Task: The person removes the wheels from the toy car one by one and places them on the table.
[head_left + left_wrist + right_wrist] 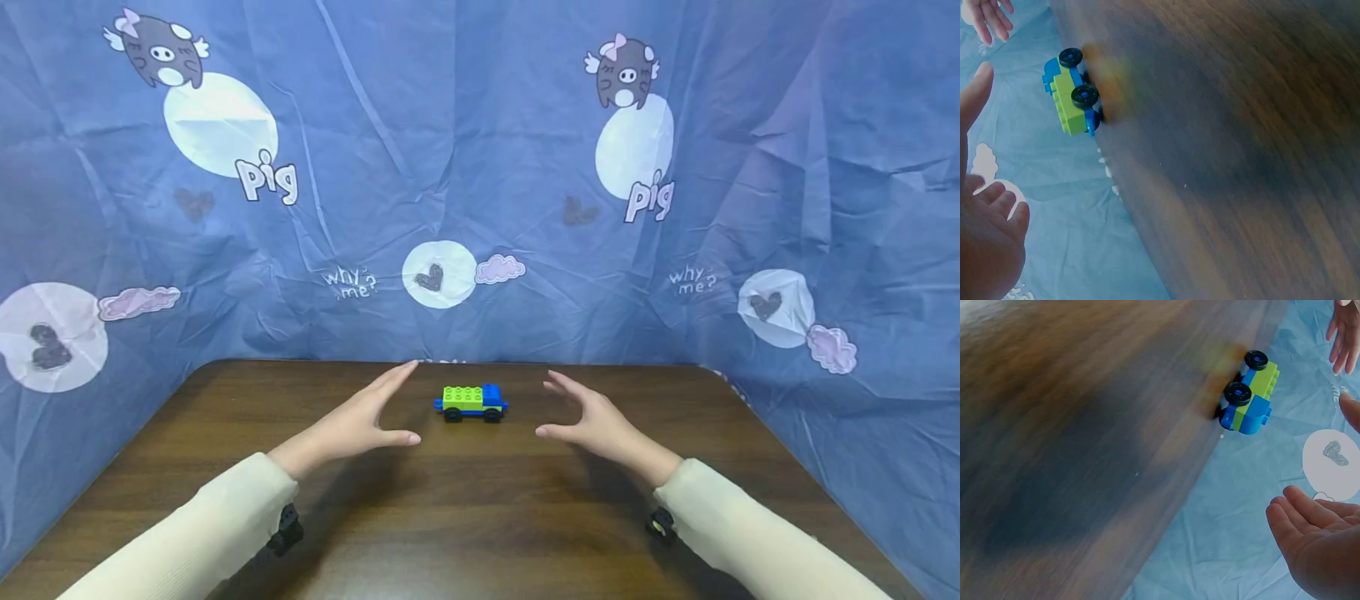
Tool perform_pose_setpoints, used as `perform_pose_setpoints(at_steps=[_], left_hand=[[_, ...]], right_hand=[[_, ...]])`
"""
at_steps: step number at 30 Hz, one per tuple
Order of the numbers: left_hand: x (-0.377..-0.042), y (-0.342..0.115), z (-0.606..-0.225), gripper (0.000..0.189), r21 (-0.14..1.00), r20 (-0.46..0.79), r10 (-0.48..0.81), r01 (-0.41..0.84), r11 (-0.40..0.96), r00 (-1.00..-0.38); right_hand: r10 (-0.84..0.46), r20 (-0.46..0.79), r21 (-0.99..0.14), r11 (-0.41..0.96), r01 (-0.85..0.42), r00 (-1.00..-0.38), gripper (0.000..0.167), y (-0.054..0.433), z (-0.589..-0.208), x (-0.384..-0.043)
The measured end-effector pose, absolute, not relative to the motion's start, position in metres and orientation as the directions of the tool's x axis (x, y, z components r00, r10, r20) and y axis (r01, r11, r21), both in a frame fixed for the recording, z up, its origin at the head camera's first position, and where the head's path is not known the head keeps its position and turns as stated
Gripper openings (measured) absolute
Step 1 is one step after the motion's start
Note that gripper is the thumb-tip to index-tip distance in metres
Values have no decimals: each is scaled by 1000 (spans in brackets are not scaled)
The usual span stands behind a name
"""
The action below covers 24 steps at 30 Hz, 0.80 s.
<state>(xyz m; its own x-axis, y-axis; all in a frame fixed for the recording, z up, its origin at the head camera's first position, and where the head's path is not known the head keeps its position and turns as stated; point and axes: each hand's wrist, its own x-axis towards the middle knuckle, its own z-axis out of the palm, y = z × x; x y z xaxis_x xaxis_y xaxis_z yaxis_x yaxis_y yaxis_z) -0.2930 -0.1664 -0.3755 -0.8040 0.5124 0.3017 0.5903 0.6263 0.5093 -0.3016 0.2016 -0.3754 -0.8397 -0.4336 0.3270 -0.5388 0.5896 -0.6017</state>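
Note:
A toy car (465, 402) built of lime green and blue bricks stands on its black wheels near the far side of the table, its blue block at the right end. To its left is my left hand (360, 421), thumb and fingers spread apart, touching nothing. My right hand (596, 421) mirrors it on the other side, a gap between it and the car. In the left wrist view the car (1069, 97) appears beyond the left hand (994, 237). The right wrist view has the car (1249, 394) above the right hand (1319, 534).
The brown wooden table (480, 517) fills the lower part of the head view. Behind its far edge hangs a blue cloth (510, 175) printed with pigs, hearts and clouds, which also runs along both sides. Each sleeved wrist carries a small black device (286, 531).

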Motion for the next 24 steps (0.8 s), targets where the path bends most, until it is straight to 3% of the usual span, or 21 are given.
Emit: perform_pose_setpoints(at_steps=[17,24], left_hand=[[-311,-154,-387,95,618,325,434,536,575,-840],[-319,-141,-390,93,681,243,454,485,549,-857]], right_hand=[[-397,247,-746,505,-435,-884,76,187,-376,-324],[-425,216,-753,500,-427,-879,79,180,-380,-333]])
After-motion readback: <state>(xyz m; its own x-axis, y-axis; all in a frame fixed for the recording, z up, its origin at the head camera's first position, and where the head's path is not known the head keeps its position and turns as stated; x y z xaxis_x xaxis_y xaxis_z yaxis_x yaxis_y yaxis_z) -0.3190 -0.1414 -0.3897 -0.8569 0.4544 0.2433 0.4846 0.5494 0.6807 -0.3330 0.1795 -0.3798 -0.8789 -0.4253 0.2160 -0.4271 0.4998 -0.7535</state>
